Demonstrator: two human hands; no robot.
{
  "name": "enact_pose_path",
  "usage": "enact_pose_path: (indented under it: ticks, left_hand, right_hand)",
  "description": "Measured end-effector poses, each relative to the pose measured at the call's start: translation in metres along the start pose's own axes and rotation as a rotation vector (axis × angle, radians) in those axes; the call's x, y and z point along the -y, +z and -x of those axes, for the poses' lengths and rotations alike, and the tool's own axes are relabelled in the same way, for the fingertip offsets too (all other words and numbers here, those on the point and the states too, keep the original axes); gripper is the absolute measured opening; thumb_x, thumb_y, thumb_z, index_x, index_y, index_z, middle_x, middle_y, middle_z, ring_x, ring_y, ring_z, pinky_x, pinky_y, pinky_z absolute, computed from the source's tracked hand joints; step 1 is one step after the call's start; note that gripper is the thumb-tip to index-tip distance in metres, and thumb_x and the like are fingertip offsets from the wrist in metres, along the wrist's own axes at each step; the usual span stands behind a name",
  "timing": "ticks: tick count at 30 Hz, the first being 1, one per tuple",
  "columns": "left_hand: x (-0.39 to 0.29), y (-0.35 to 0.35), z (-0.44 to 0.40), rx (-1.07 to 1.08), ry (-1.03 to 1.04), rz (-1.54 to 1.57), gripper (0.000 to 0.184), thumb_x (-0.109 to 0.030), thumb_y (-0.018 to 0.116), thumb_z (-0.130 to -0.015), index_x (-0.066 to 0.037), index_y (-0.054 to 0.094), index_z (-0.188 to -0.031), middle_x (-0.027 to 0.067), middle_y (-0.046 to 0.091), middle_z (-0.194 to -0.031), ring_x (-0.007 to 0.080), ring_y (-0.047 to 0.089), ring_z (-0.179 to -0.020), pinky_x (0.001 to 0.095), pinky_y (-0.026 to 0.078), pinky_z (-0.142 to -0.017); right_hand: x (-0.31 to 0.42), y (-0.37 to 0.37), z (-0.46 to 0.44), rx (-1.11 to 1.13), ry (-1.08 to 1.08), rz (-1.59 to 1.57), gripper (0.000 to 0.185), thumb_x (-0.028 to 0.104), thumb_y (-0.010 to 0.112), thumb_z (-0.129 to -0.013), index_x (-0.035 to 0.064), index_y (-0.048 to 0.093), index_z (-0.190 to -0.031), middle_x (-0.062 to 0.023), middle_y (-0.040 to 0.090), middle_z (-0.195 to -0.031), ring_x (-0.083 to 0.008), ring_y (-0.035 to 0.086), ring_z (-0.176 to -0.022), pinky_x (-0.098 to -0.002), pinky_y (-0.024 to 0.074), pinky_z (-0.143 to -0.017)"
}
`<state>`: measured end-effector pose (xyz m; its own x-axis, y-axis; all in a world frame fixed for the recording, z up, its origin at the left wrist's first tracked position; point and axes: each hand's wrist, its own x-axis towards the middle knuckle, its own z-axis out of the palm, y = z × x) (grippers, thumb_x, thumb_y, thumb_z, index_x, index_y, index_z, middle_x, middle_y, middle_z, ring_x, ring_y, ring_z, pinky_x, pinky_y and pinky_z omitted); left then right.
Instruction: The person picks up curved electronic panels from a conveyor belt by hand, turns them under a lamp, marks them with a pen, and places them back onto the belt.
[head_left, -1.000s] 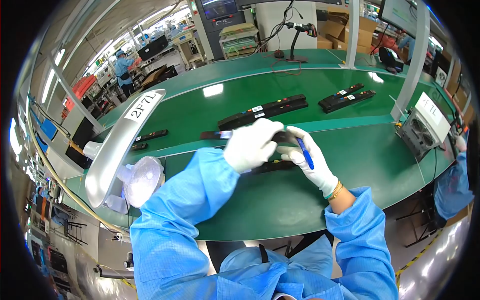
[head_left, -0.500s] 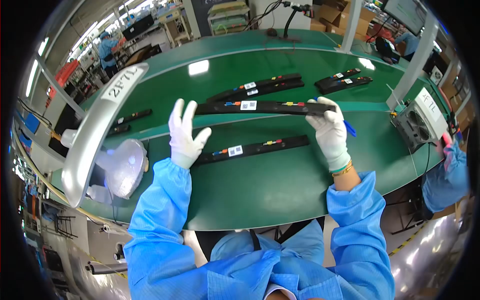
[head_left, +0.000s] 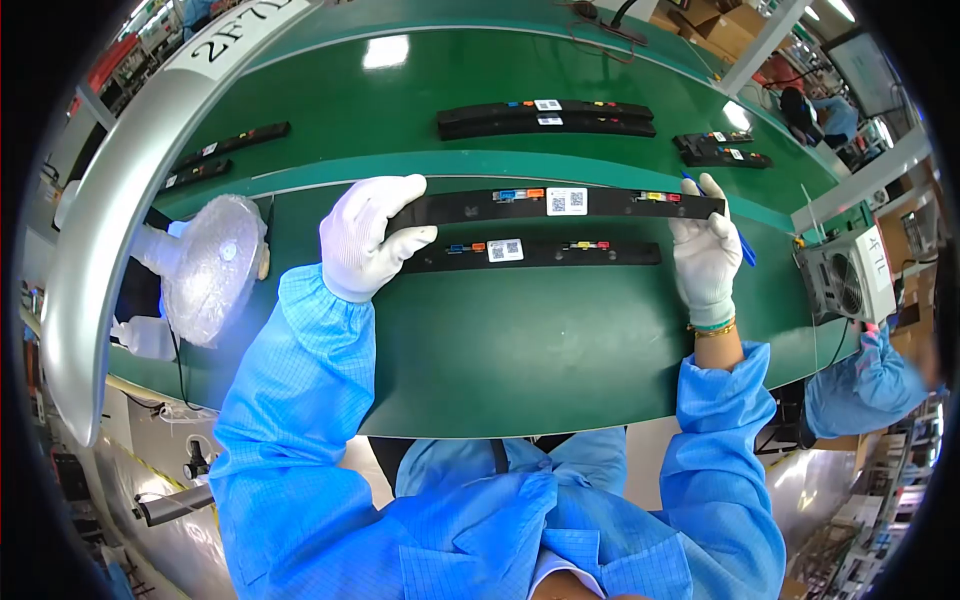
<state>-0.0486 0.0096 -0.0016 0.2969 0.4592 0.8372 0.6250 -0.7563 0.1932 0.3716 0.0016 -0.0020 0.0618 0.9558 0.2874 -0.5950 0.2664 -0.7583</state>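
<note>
a black strip held level between two gloved hands

the strip (head_left: 450, 207) is up over the green counter (head_left: 520, 350), its white code label and coloured connectors in view. the left hand (head_left: 362, 240) grasps its left end, fingers along the top and thumb below. the right hand (head_left: 706, 255) has its fingers closed on the other end, with a blue pen (head_left: 747, 250) held there too, slanting out past the outer side of the hand.

just below the strip in the view lies a second strip (head_left: 545, 255), also labelled. farther back, two long strips (head_left: 600, 115) lie side by side, with shorter ones (head_left: 740, 157) to their right and two more (head_left: 240, 143) at the left. a plastic-wrapped disc (head_left: 215, 270) stands near the left hand; a fan (head_left: 845, 272) sits at the right edge, a co-worker (head_left: 860, 390) beyond.
</note>
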Motion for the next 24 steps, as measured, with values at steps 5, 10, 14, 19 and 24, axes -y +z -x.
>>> enact_pose_path:
  ticks: [5, 10, 14, 19, 24]
  left_hand:
    - [0.003, 0.002, 0.005, 0.025, -0.039, 0.022, 0.055, -0.044, 0.078, -0.08, -0.002, 0.068, -0.114, 0.014, 0.069, -0.105, 0.0299, 0.067, -0.096, 0.0364, 0.054, -0.086]
    - [0.009, 0.004, 0.007, 0.03, -0.051, 0.053, 0.054, -0.042, 0.078, -0.082, -0.001, 0.068, -0.114, 0.0136, 0.068, -0.109, 0.0288, 0.067, -0.1, 0.0362, 0.053, -0.088]
    - [0.013, 0.005, 0.009, 0.039, -0.049, 0.048, 0.054, -0.042, 0.077, -0.083, 0.0, 0.067, -0.116, 0.014, 0.068, -0.111, 0.0288, 0.066, -0.102, 0.0361, 0.052, -0.091]
    - [0.014, 0.006, 0.01, 0.044, -0.067, 0.051, 0.051, -0.038, 0.078, -0.082, -0.001, 0.067, -0.116, 0.0139, 0.068, -0.111, 0.0296, 0.066, -0.103, 0.0364, 0.052, -0.091]
    - [0.019, 0.005, 0.013, 0.065, -0.068, 0.051, 0.051, -0.034, 0.079, -0.084, 0.001, 0.066, -0.119, 0.014, 0.067, -0.114, 0.0272, 0.064, -0.106, 0.0355, 0.051, -0.094]
  right_hand:
    - [0.0, 0.005, 0.002, -0.017, -0.001, 0.024, 0.058, 0.019, 0.058, -0.089, 0.0041, 0.044, -0.143, -0.0174, 0.055, -0.136, -0.0264, 0.057, -0.121, -0.0419, 0.0449, -0.108]
    - [0.002, 0.005, 0.003, 0.013, 0.004, 0.033, 0.058, 0.019, 0.058, -0.089, 0.0046, 0.043, -0.143, -0.0175, 0.055, -0.137, -0.0267, 0.059, -0.119, -0.0421, 0.0454, -0.108]
    - [0.002, 0.006, 0.004, 0.032, -0.002, 0.04, 0.056, 0.019, 0.056, -0.091, 0.0056, 0.043, -0.144, -0.0163, 0.056, -0.137, -0.0265, 0.06, -0.12, -0.0431, 0.046, -0.107]
    - [0.003, 0.007, 0.005, 0.053, -0.002, 0.039, 0.051, 0.018, 0.056, -0.092, 0.0069, 0.045, -0.141, -0.0165, 0.056, -0.137, -0.0278, 0.059, -0.12, -0.0454, 0.0459, -0.107]
    - [0.003, 0.009, 0.006, 0.07, -0.011, 0.04, 0.051, 0.018, 0.057, -0.092, 0.0062, 0.046, -0.14, -0.0183, 0.057, -0.136, -0.0297, 0.059, -0.12, -0.0469, 0.0453, -0.108]
